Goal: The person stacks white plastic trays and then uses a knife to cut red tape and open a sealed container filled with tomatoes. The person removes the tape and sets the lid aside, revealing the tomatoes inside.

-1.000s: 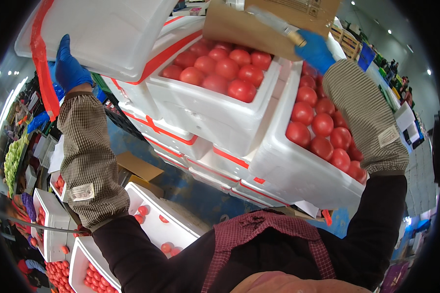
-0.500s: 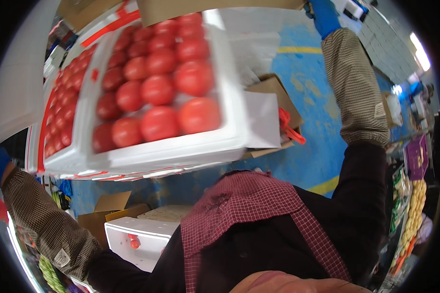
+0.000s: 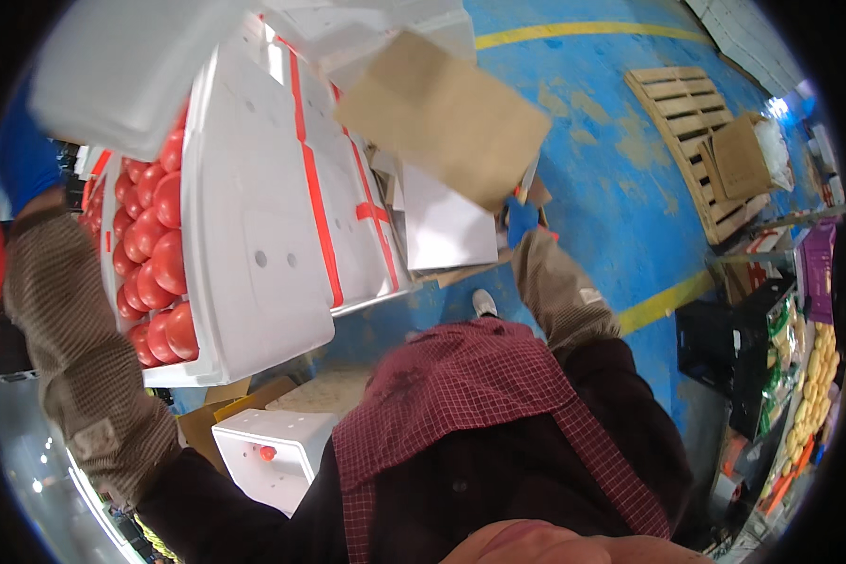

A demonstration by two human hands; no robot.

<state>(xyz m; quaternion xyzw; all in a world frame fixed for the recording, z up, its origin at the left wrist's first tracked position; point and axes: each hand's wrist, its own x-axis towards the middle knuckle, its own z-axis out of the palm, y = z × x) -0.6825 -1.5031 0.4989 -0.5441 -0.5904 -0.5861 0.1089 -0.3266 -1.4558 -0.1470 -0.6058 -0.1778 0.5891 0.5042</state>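
Observation:
On the left stands a stack of white foam boxes (image 3: pixel 244 188) with red tape along the seams. Its uppermost box lies uncovered, filled with red tomatoes (image 3: pixel 150 240). A blurred white foam lid (image 3: pixel 136 80) is raised above it. My left hand (image 3: pixel 30 146), blue-gloved, is at the lid's left edge and seems to grip it; the fingers are mostly hidden. A flat brown cardboard sheet (image 3: pixel 446 113) hangs tilted right of the stack. Just below its lower edge is my right hand (image 3: pixel 524 221), also blue-gloved, its fingers hidden. Whether it touches the sheet I cannot tell.
A white-sided carton (image 3: pixel 449 226) sits beside the stack on the blue floor. A wooden pallet (image 3: pixel 691 141) with cardboard (image 3: pixel 738 160) lies far right. Near me is a white foam box (image 3: pixel 268 451) with a tomato inside. Produce (image 3: pixel 811 390) and a black crate (image 3: pixel 710 348) line the right.
My right arm has come down and inward, and the cardboard sheet has shifted down to the right of the stack. The left hand and lid have risen. The view has turned rightward, showing the stack's side.

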